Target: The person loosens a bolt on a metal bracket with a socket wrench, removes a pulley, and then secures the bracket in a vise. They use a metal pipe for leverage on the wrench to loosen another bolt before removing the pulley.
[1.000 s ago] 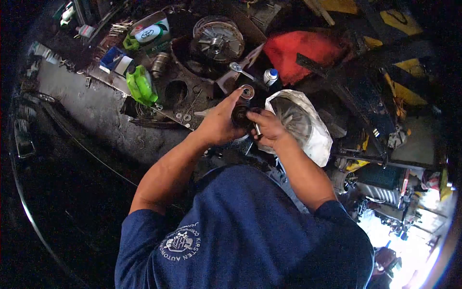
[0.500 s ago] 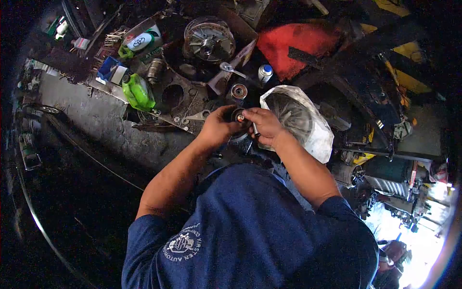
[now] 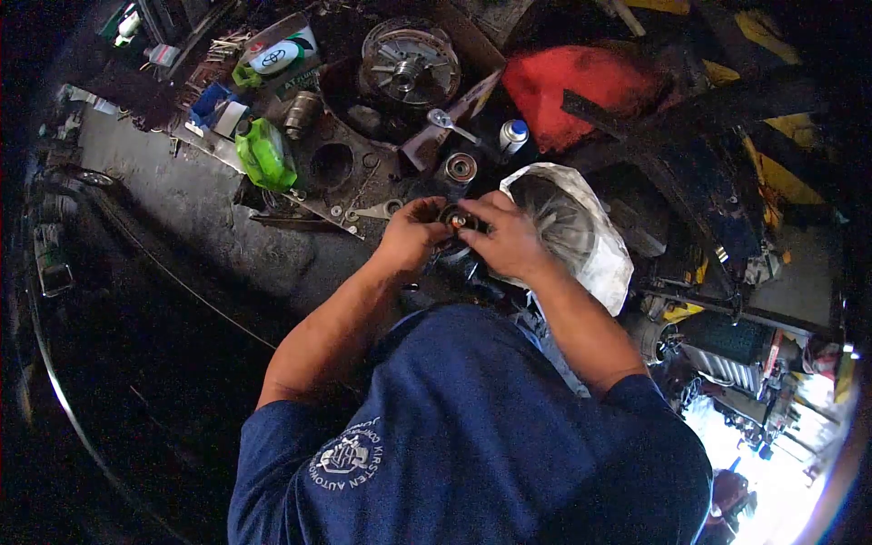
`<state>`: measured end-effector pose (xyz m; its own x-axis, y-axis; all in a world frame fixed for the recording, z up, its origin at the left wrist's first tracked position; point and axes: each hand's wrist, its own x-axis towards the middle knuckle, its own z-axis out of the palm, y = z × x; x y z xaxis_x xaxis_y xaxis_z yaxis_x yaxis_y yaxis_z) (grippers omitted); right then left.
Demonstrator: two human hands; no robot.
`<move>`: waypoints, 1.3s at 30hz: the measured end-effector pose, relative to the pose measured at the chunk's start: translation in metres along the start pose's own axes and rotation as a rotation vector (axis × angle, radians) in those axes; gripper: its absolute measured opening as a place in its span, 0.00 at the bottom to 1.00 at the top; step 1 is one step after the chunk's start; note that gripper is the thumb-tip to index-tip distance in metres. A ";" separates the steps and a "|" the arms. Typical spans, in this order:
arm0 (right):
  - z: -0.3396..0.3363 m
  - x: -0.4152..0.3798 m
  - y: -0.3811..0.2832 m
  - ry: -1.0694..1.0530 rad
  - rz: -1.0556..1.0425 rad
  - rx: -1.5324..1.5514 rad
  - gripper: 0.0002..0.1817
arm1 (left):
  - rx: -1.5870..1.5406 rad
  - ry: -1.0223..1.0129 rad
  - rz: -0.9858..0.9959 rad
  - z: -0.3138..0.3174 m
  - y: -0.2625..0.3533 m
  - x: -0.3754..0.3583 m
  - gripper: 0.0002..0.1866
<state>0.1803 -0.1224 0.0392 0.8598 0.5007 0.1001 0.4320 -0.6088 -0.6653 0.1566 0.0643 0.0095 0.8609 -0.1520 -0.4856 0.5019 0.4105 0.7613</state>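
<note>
A small, dark round metal part (image 3: 459, 221) with a shiny, orange-tinted centre sits between my hands. My left hand (image 3: 411, 240) is closed around its left side. On the other side, the thumb and fingers of my right hand (image 3: 510, 240) pinch at the part's rim; these fingers are slightly blurred. Just beyond them stands a round bearing-like piece (image 3: 460, 167). A flat metal lever (image 3: 375, 211) lies by my left fingertips. Close to my right hand rests a large finned disc (image 3: 561, 218) in a white plastic wrapping (image 3: 610, 263).
A ratchet (image 3: 452, 125) lies by a large drum-shaped housing (image 3: 411, 68). Beside it are a blue-capped spray can (image 3: 513, 136) and red cloth-like material (image 3: 581, 86). A green bottle (image 3: 265, 154), a blue box (image 3: 212, 107) and several washers are to the left.
My right hand has shifted its fingers over the round part, and the silver cylinder seen in it earlier no longer shows. The bench appears slightly shifted as the view moved.
</note>
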 end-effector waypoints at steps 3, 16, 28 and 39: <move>-0.005 0.007 -0.001 -0.088 0.007 0.019 0.16 | 0.006 -0.015 0.016 0.000 -0.001 -0.001 0.23; -0.013 0.018 0.013 0.090 -0.127 0.208 0.13 | -0.124 0.010 -0.042 0.007 -0.001 -0.008 0.23; 0.007 0.065 0.086 -0.021 0.404 0.249 0.19 | -0.298 0.073 -0.093 -0.008 -0.018 -0.015 0.25; 0.037 0.095 0.116 -0.169 0.150 -0.114 0.18 | -0.446 0.158 -0.009 -0.012 -0.011 -0.041 0.27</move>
<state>0.3024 -0.1226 -0.0557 0.8629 0.4896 -0.1252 0.3391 -0.7446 -0.5749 0.1148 0.0767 0.0158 0.8160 -0.0331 -0.5770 0.3947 0.7612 0.5145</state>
